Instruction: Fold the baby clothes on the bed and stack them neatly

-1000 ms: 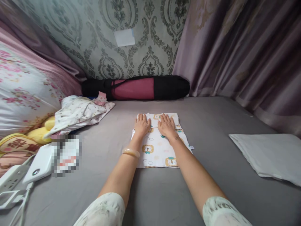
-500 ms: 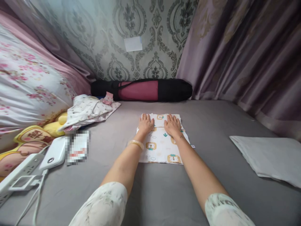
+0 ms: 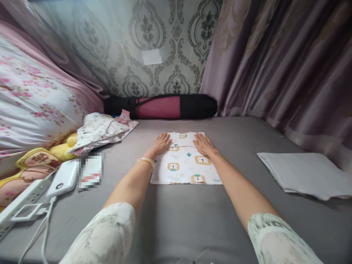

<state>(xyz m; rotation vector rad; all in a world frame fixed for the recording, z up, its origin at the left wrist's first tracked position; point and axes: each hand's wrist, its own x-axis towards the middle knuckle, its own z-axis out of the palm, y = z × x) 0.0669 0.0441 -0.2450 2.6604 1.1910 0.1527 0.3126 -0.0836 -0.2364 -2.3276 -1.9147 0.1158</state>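
A folded white cloth (image 3: pixel 184 165) printed with yellow lion faces and green leaves lies flat on the grey sheet (image 3: pixel 176 223). Its far part is folded over, leaving an edge across it. My left hand (image 3: pixel 162 143) rests flat at the cloth's far left edge, fingers stretched out. On the far right side of the cloth, my right hand (image 3: pixel 204 144) lies flat with its fingers pointing away from me. Neither hand grips anything. My forearms cover small parts of the cloth's sides.
Behind the cloth lies a black and maroon long bag (image 3: pixel 162 107) against the wall. To the left are crumpled printed fabric (image 3: pixel 103 128), a yellow plush (image 3: pixel 38 159), a white power bank (image 3: pixel 62 178) and a power strip (image 3: pixel 24 201). Folded grey fabric (image 3: pixel 305 174) lies right.
My hands have moved apart, the left one sliding outward to the cloth's left edge. More of the cloth's middle shows between them. The view has shifted slightly to the right.
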